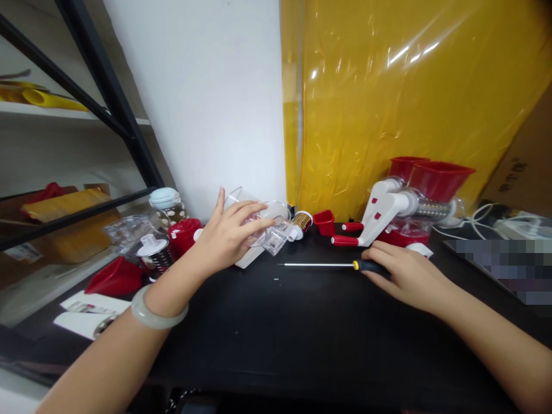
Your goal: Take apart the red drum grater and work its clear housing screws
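OK, quick read from my end. Clear housing (271,230) sits centre frame, at the back of the black table (302,333), w/ a steel drum (302,221) at its right end and a white part under it. Looks like thin hard plastic: light, stiff, prob. slick and easy to crack or scuff if squeezed. I'd take it across the thick body, not by the thin rim.

Left hand (228,236) is spread flat over the top of that housing. Fingers are long and only slightly bent, thumb up and clear of it. So released, resting on it, not clamped.

Screwdriver (321,265) lies flat on the table, right of centre, tip pointing to frame left. Thin steel shaft, black/yellow handle (366,265). It's stiff and light and would roll if nudged, so hold at the handle, not the shaft.

Right hand (407,273) lies palm down over the handle end, fingers loosely curled on it. Touching for sure, but a real grip? I can't tell, the palm side is hidden.

Behind it, mid-right, stands a red/white grater (401,213), w/ a small red cup (324,221) to its left.
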A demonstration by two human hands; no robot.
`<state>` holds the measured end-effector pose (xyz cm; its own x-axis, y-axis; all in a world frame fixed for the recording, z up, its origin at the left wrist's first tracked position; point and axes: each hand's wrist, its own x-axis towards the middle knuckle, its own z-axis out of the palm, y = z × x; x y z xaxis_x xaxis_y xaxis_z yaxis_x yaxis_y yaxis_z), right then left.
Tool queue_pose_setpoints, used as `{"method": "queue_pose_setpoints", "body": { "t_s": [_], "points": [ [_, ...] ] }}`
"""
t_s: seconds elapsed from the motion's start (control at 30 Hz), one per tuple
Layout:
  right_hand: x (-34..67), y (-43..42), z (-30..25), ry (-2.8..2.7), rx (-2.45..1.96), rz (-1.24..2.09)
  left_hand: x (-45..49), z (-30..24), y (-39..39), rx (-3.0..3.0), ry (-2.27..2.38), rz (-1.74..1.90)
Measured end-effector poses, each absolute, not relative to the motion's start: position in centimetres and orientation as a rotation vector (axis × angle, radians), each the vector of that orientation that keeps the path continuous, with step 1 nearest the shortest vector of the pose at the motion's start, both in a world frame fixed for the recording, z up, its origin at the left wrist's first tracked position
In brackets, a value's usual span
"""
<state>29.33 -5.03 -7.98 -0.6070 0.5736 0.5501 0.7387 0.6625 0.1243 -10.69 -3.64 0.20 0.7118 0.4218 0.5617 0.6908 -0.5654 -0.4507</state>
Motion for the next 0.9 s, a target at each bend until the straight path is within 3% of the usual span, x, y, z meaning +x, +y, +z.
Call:
{"method": "queue_pose_setpoints", "body": {
  "t_s": [0.33, 0.9],
  "points": [
    [29.5, -4.9, -8.3, -2.301, -1.04, -0.602, -11.7, -1.2, -4.7, -2.216, -0.976, -0.48],
    [30.1, -4.8, -8.5, -2.274, -1.012, -0.55, -11.5, -0.3, -6.3, -2.363, -1.186, -0.405]
  ]
}}
